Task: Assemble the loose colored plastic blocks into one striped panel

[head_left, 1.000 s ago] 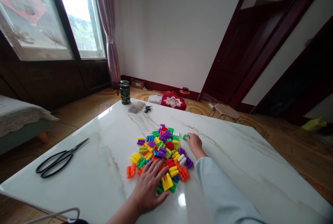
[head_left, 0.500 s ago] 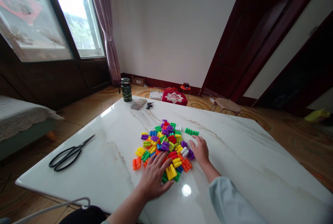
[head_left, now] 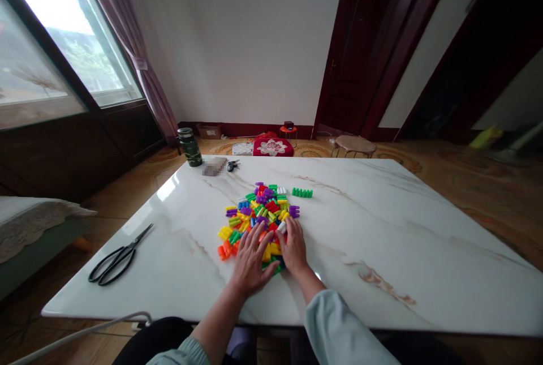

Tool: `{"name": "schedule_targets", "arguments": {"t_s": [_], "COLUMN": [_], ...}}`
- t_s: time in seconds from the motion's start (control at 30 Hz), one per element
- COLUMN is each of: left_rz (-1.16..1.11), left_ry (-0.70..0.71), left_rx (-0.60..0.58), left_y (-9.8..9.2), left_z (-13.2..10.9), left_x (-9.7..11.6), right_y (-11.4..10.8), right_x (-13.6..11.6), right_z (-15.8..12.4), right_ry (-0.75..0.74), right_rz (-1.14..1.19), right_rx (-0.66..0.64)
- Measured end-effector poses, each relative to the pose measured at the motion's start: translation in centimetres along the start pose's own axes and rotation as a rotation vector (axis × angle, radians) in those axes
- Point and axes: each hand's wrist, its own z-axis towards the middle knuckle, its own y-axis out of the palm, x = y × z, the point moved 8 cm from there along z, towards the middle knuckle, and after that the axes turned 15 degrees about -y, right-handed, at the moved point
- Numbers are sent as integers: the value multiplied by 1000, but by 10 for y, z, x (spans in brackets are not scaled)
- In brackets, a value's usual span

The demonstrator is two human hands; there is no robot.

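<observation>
A heap of small coloured plastic building blocks [head_left: 271,205] with rounded pegs lies on the white marbled table in front of me. My left hand [head_left: 251,263] rests on the heap's near left side, palm down, with its fingers apart and thumb out. At the near right side, my right hand [head_left: 294,245] curves against the blocks. A white block [head_left: 282,228] shows between its thumb and fingers; whether it is gripped or merely touched is hard to see. Both hands cover part of the heap. A green row of pegs [head_left: 302,192] lies apart, beyond my right hand.
Black-handled scissors [head_left: 121,257] lie on the left of the table [head_left: 360,229]. Toward the far left corner stand a camouflage flask [head_left: 190,148], a blurred flat item [head_left: 214,166] and a small dark object [head_left: 233,166]. A white cable [head_left: 85,339] crosses the near left edge.
My right hand has moved left, from beside the heap onto its right side, and some blocks there have shifted inward. My left hand stays on the heap. The camera view has turned slightly.
</observation>
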Motion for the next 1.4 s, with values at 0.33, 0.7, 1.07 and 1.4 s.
{"name": "schedule_targets", "arguments": {"t_s": [0.33, 0.7, 1.07, 1.4], "left_rz": [16, 16, 24, -13], "left_ry": [10, 2, -8, -17], "left_rx": [36, 47, 30, -42], "left_y": [1, 8, 6, 8], "left_z": [1, 0, 0, 0], "left_x": [0, -6, -4, -3], "right_y": [-2, -2, -56, -51], "right_x": [38, 20, 53, 50], "right_z": [27, 16, -11, -29], "right_ry": [227, 72, 59, -61], "right_rz": [-103, -58, -341, -501], "right_rx": [-213, -240, -365, -650]}}
